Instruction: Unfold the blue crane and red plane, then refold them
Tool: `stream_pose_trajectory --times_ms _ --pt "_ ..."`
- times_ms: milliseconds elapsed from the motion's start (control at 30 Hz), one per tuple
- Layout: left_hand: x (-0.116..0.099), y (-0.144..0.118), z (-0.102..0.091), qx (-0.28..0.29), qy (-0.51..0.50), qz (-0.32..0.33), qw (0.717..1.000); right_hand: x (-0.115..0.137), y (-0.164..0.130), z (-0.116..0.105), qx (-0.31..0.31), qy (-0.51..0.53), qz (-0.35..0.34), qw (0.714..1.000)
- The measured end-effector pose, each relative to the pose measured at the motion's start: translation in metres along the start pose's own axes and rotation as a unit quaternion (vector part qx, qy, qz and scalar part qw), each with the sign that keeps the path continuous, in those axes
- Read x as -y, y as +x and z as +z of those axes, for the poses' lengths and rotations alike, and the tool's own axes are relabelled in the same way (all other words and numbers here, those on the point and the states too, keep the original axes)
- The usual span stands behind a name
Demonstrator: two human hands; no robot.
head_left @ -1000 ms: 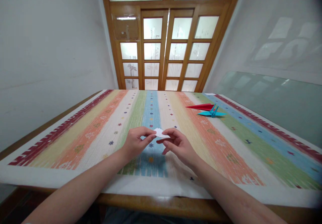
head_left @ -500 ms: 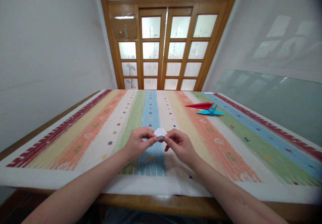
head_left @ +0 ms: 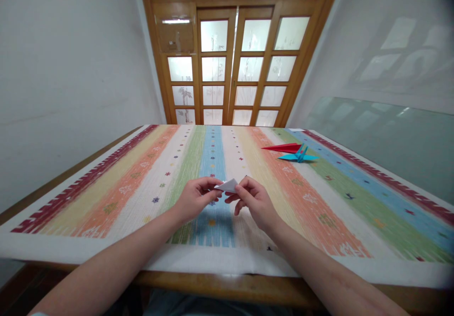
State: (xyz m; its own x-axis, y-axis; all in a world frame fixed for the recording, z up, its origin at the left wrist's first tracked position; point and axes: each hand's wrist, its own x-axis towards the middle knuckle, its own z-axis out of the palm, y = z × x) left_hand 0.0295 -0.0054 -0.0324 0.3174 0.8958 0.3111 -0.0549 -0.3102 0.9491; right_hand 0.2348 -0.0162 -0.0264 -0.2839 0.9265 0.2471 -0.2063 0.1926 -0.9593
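A small piece of folded white paper is held above the striped tablecloth, between my two hands. My left hand pinches its left end between thumb and fingers. On the other side, my right hand grips the right edge with thumb and forefinger, its lower fingers curled beneath. Parts of the paper are hidden behind the fingertips. Farther back on the right lie a blue origami crane and a red paper plane, close together.
The striped tablecloth covers a wooden table whose front edge runs below my forearms. A glass panel leans by the right wall. Wooden doors with glass panes stand beyond the table.
The white paper has turned in my fingers, from a roughly diamond-like shape to a flatter, pointed triangle. My right fingers have shifted slightly up along its edge.
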Motion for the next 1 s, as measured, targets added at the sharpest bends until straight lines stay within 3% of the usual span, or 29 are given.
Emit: stream_pose_trajectory --times_ms 167,600,767,1000 --pt "-0.005 0.000 0.001 -0.004 0.004 -0.020 1.000 0.000 -0.001 0.003 0.008 0.037 0.080 0.996" --pt "-0.008 0.000 -0.001 -0.008 0.031 -0.015 0.999 -0.003 -0.001 0.005 0.049 0.122 0.170 0.977" --pt "-0.010 -0.003 -0.001 -0.028 0.082 0.020 0.996 -0.004 -0.001 0.007 0.051 0.115 0.173 0.977" --pt "-0.012 -0.006 0.000 -0.016 0.141 0.085 0.986 -0.007 0.000 0.007 0.063 0.098 0.131 0.984"
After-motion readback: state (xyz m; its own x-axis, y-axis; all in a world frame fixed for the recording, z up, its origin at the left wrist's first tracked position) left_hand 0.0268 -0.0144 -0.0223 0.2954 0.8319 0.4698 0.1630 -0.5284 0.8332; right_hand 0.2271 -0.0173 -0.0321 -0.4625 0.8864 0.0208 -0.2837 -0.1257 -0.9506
